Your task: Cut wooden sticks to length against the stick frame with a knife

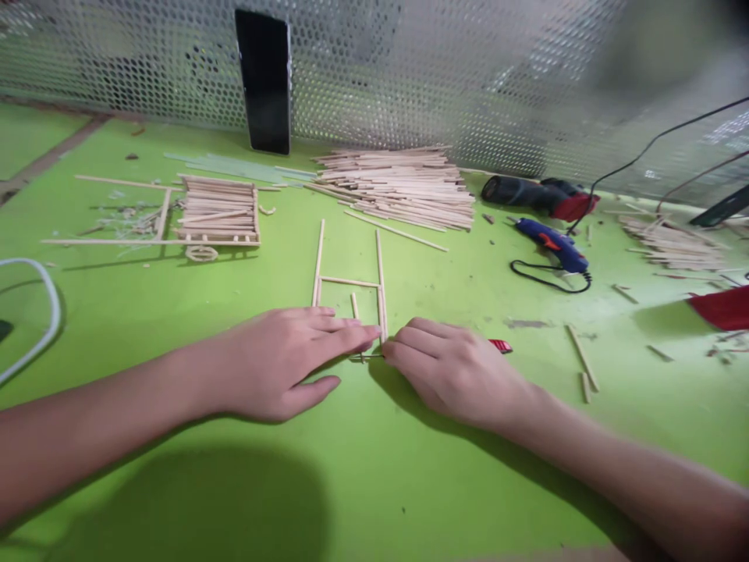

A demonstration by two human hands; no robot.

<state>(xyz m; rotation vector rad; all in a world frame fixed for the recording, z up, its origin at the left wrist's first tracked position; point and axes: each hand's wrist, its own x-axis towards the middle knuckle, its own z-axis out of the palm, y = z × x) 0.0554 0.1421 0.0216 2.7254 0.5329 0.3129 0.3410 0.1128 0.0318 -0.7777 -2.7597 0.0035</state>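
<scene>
Here we are at the middle of the green worktop [374, 484], where the stick frame [349, 282] lies flat, its two long sides pointing at the far edge, one crossbar between them. The left hand [286, 355] is spread flat over its near end, fingers out beside a short stick [354, 304], clasping nothing that shows; the right hand [456, 371] is curled around what looks like a red-ended cutter [500, 346]. A thin strip [371, 357], perhaps the blade, shows between them, so this looks like trimming, and it calls for steady pressure with those left fingertips well clear! Out along the far edge, a phone [266, 86] leans upright on a perforated panel [374, 86], right beside a big stick pile [403, 187]. Toward the left edge, a stick cart [216, 207]; toward the right, a blue glue gun [553, 243]. Shadows fall across the near side.
</scene>
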